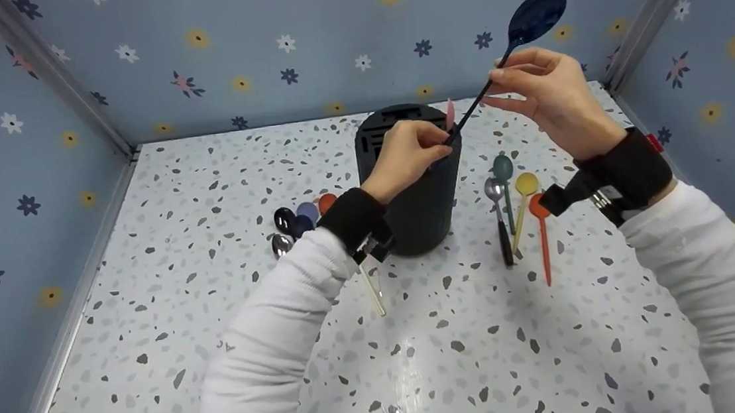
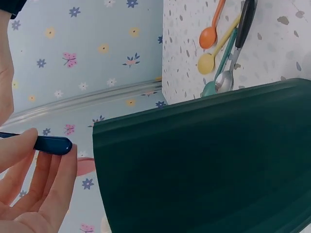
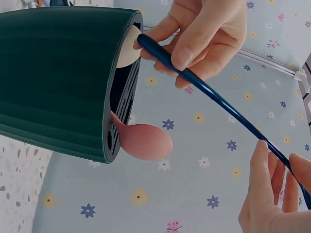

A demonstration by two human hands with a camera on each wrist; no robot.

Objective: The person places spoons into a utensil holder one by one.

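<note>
A dark blue spoon (image 1: 537,15) is held aslant in the air, bowl up and to the right. My left hand (image 1: 405,158) pinches its handle end close over the slotted top of a dark green holder (image 1: 418,215), which looks almost black in the head view. Farther up the handle, my right hand (image 1: 554,100) grips it between thumb and fingers below the bowl. From the holder's top protrude a pink spoon (image 3: 147,141) and a cream rounded piece (image 3: 128,51), partly behind the left fingers in the right wrist view.
Right of the holder lie a silver spoon with black handle (image 1: 494,189) and green (image 1: 502,168), yellow (image 1: 526,184) and orange (image 1: 540,206) spoons. Several more, including a black spoon (image 1: 285,220), lie left, partly behind my left arm. Patterned walls enclose the speckled table (image 1: 488,369).
</note>
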